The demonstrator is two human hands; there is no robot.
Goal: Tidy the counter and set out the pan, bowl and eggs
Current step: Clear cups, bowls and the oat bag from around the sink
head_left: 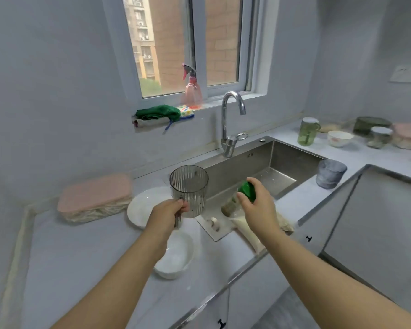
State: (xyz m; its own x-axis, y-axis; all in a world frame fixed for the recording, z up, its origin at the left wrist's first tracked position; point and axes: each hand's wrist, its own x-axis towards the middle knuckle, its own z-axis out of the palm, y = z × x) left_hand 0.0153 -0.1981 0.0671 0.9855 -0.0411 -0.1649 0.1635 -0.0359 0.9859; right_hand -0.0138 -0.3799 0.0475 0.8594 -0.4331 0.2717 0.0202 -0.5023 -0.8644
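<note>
far left on the desk sits a pink-lidded box, with a white plate just beside it on its right. the left hand has its fingers curled round the handle of a ribbed clear cup and holds it upright, lifted off the desk by the sink's left end. under that forearm, near the front edge, stands the white bowl — the one task thing in plain view; no pan or eggs show. further right, the right hand is wrapped over the top of a green-capped jar at the near rim of the sink, with a pale bag lying just beside it.

the step looks like clearing loose items off the work area. to do it well: keep the cup level, make sure the hold on the jar is firm before lifting, since a grip on a cap alone may slip or unscrew, and carry both clear of the bowl and plate so nothing gets knocked.

counts: two hands, both holding something; three cups — the ribbed one, a grey cup and a green lidded cup; two bowls, counting the patterned bowl far right; one plate; two such boxes, counting the second pink-lidded box at the far right.
</note>
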